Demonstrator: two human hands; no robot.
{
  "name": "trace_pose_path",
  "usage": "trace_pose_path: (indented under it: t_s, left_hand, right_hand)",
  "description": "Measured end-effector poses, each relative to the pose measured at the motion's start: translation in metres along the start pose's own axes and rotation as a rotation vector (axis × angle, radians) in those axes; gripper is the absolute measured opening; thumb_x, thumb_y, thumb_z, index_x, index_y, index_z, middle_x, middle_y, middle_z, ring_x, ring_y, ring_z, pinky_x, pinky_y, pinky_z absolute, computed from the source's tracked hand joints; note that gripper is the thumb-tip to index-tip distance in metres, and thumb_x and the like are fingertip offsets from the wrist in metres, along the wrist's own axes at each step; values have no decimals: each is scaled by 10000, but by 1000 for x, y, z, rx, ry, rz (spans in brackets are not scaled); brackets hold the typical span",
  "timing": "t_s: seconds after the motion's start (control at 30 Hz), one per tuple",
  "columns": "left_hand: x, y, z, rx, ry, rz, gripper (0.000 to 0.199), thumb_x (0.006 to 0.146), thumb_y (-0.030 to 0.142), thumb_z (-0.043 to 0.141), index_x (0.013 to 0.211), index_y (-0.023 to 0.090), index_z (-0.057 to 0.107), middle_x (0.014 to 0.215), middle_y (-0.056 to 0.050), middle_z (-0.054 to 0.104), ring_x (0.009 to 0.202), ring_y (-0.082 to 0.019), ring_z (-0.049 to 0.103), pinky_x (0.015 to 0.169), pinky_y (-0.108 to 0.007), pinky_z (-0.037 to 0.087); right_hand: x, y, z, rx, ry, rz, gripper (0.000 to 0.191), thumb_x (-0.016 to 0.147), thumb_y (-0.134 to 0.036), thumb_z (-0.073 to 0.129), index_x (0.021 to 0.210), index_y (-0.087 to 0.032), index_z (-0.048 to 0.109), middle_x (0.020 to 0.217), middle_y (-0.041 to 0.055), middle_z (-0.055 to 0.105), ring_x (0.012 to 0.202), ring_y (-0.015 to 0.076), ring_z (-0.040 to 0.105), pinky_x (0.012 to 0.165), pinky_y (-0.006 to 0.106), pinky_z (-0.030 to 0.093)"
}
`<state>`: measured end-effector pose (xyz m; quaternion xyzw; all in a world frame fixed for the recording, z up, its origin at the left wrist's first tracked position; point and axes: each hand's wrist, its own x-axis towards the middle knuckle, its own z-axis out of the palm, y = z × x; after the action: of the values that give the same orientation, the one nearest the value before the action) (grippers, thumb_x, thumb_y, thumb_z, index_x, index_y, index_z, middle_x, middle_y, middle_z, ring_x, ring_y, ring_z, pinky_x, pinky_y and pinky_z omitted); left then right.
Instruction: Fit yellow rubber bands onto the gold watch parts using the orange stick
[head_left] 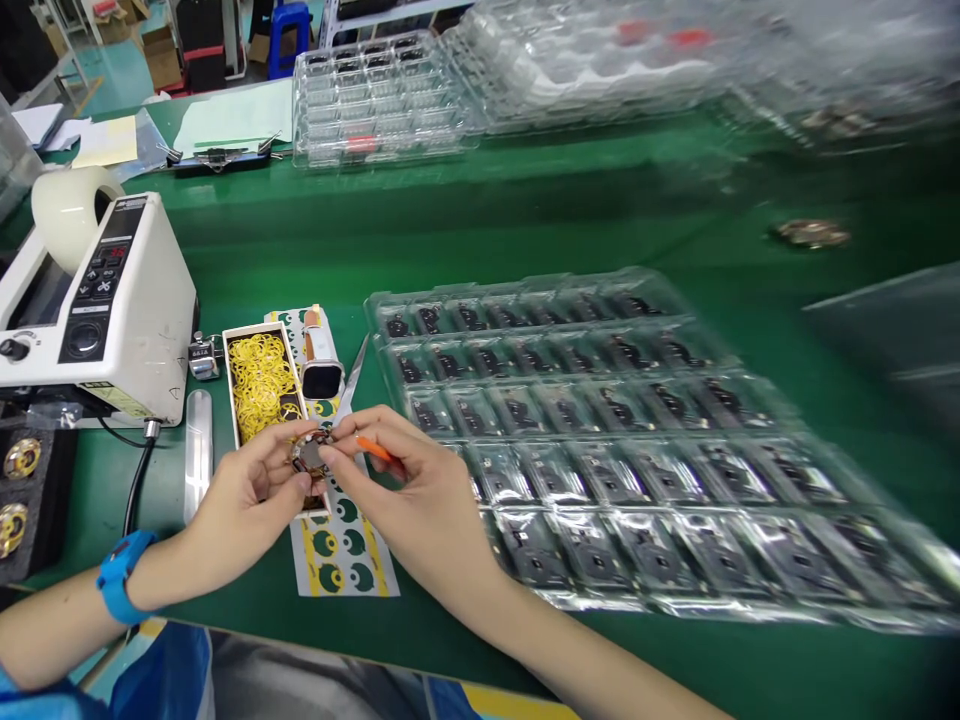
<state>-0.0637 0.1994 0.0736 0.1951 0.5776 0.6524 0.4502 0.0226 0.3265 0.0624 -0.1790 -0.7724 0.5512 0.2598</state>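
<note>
Two bare hands meet over a small round metal part [309,452], low and left of centre on a green bench mat [450,220]. The left hand [244,495], blue wristband [124,575] at its wrist, pinches the part at its rim between thumb and fingertips. The right hand [420,490] has its fingers closed around an orange-handled tool [373,449], its tip hidden behind them. An edge grip like this looks right: it leaves the face of the part open and keeps both hands close together for control.

Right behind the hands, a shallow box [235,400] brims with yellow rubber bands [262,385]. Beside it, a smartwatch [324,368] and scissors [352,385] lie on a printed green-and-yellow sheet [341,550]. To the right, a clear plastic tray [525,300] carries rows of dark parts [592,470]. Upper centre, more clear trays [379,100] are stacked, while an electric tape dispenser [97,300] holds the left side, with gold discs [21,458] at the frame's edge.
</note>
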Motion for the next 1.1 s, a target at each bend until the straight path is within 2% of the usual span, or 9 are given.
trace_pose_path:
  t_s: [0.13,0.3,0.37,0.43,0.5,0.63,0.83,0.97,1.1]
  left_hand:
    - [3,-1,3,-12,75,-3,343,789,268,694,1085,150,568,858,-47,676,777,-146,653,743,-237,554]
    - [5,-1,4,-10,155,23,253,762,255,706,959,149,586,778,-30,683,698,-142,661,677,-235,579]
    - [5,0,3,-14,169,24,255,753,263,716,939,148,584,788,-31,688,681,-139,660,655,-232,585]
    - [4,0,2,-13,181,25,269,753,285,726,934,145,584,815,-39,694,674,-135,661,648,-230,590]
    - [4,-1,2,-8,183,41,284,757,312,732,935,143,587,815,-42,696,673,-138,663,650,-233,592]
    - [4,-2,3,-16,170,59,304,759,341,740,934,141,593,813,-47,698,705,-147,671,675,-238,591]
    - [5,-2,2,-28,154,22,328,740,334,756,945,135,595,829,-46,698,704,-134,661,667,-218,587]
    - [5,-3,3,-35,147,21,284,758,305,737,942,140,596,863,-42,699,720,-122,662,663,-190,577]
    - [2,-5,3,87,152,94,170,821,260,659,937,151,600,851,-48,700,722,-136,671,666,-202,575]
  right_hand:
    - [-2,2,4,-77,22,-102,173,816,-110,576,662,-188,566,773,16,592,710,138,592,615,252,473]
    - [-7,7,6,-312,66,-329,120,849,-126,569,767,-185,505,828,47,584,784,169,600,595,268,464]
    - [-6,7,5,-336,52,-315,90,856,-160,581,826,-185,500,843,46,576,756,162,588,559,259,442]
    - [-4,6,4,-288,-7,-237,57,866,-176,571,852,-191,518,833,31,570,725,151,570,551,257,422]
    - [-1,4,2,-220,-58,-164,72,877,-182,550,810,-198,528,797,14,553,697,142,542,558,257,402]
    - [4,3,1,-138,-116,-107,168,866,-181,533,710,-193,471,724,-12,475,611,118,444,533,249,341]
    - [8,5,-1,-116,-202,-32,165,849,-194,514,698,-191,448,695,-23,415,588,118,383,521,247,313]
    - [6,5,-1,-134,-216,-52,173,859,-188,501,701,-193,430,705,-17,427,603,122,406,522,248,324]
    - [3,2,0,-170,-151,-191,189,869,-135,471,708,-203,400,711,-9,440,625,130,457,531,251,369]
